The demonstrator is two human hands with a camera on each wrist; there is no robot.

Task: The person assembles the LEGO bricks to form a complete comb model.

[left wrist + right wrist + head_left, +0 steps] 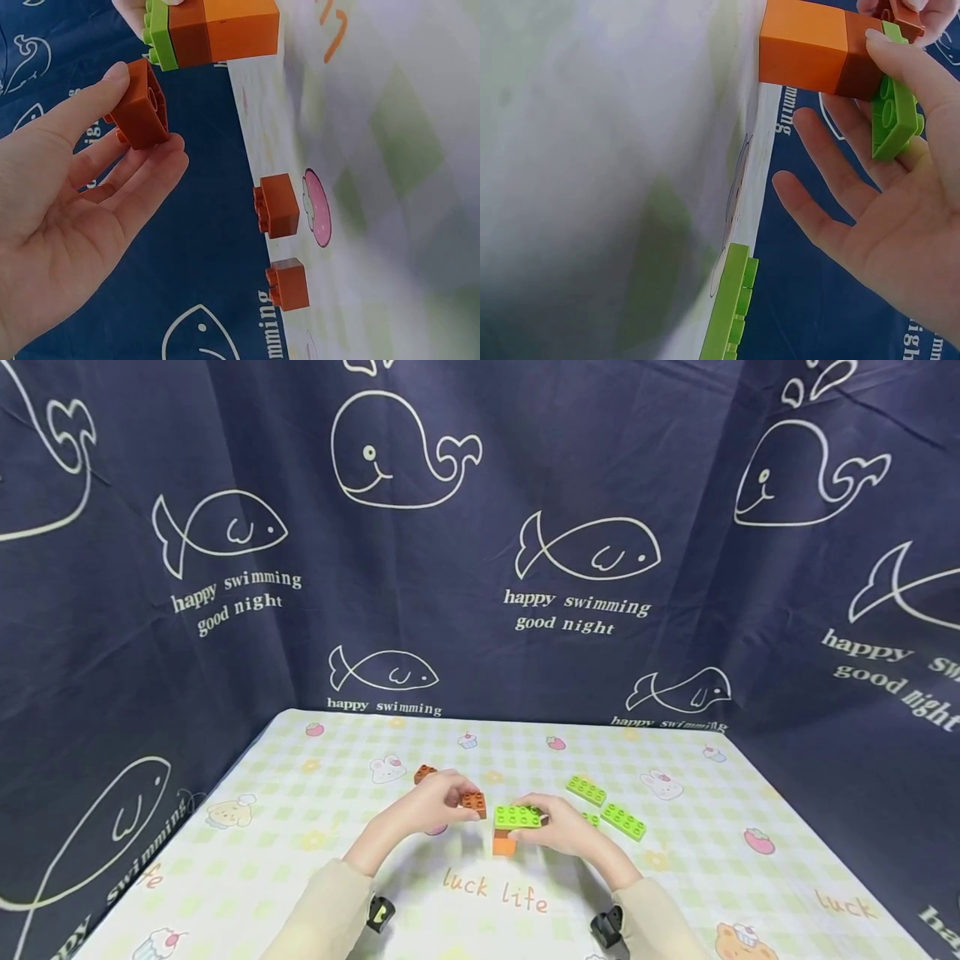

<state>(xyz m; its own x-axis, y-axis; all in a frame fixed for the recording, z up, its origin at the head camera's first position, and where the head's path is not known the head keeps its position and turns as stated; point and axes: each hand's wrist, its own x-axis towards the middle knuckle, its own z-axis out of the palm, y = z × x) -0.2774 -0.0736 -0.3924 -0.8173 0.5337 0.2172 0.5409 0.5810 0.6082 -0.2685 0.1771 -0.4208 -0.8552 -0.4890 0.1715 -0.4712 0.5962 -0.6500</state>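
My left hand pinches a brown toy building brick between thumb and fingertips. The brick is off the table, just left of a small stack, with its hollow underside showing in the left wrist view. My right hand holds the stack, its thumb on the near side. From the bottom up, the stack has an orange block, a brown brick and a long bright green brick. The green brick juts out to the right past the brown one. Whether the stack's base touches the table cannot be told.
Two loose brown bricks lie on the table beyond my left hand. Right of my right hand lie green bricks, one partly hidden by it. A patterned cloth covers the table; a dark blue curtain hangs behind.
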